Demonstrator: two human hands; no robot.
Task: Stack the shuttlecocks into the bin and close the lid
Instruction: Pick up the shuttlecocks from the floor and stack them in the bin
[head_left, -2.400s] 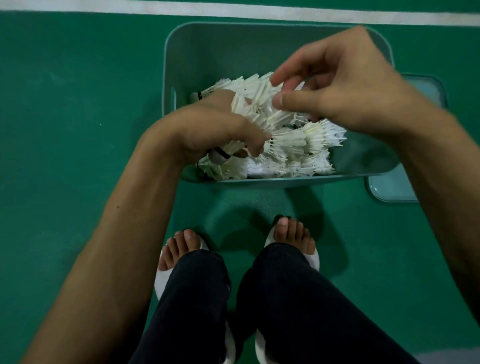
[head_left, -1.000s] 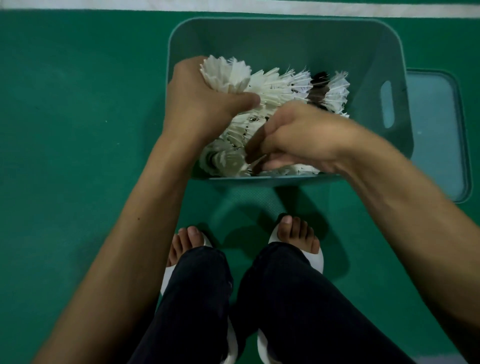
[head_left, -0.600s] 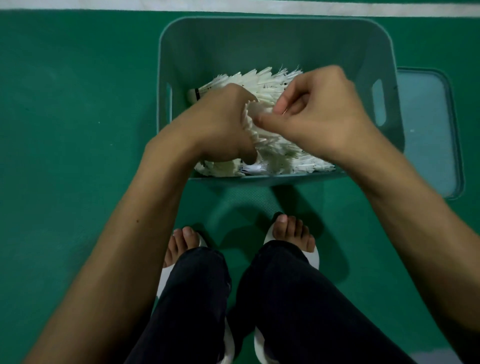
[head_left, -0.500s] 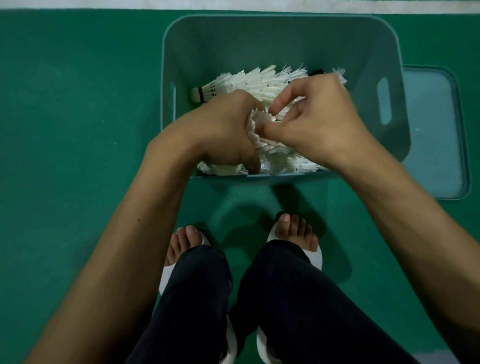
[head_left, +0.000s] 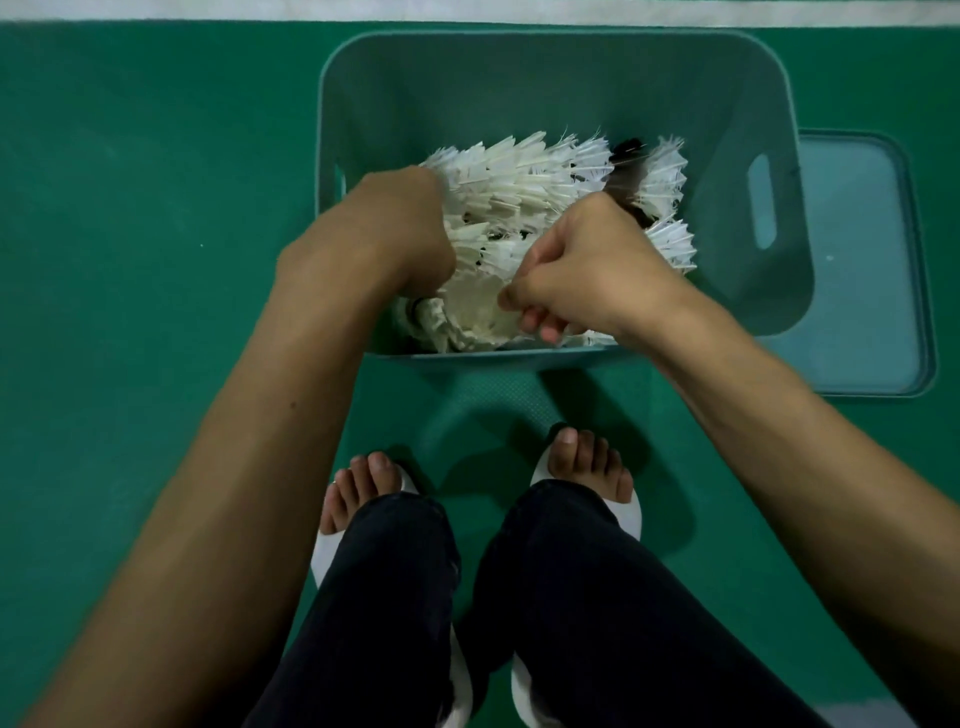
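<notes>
Green court floor (head_left: 130, 208); teal bin (head_left: 545, 78) holds white shuttlecocks (head_left: 519, 182). Left hand (head_left: 384, 228) fingers buried, grip unclear; right hand (head_left: 587, 270) fingers pinch feathers. Lid (head_left: 862, 260) lies beside bin, off

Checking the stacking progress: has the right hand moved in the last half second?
Yes. The right hand has dropped from mid-bin toward the bin's near rim, closer to the feet, curled on a shuttlecock.

Badminton court; green floor (head_left: 130, 208), white line (head_left: 208, 10)
</notes>
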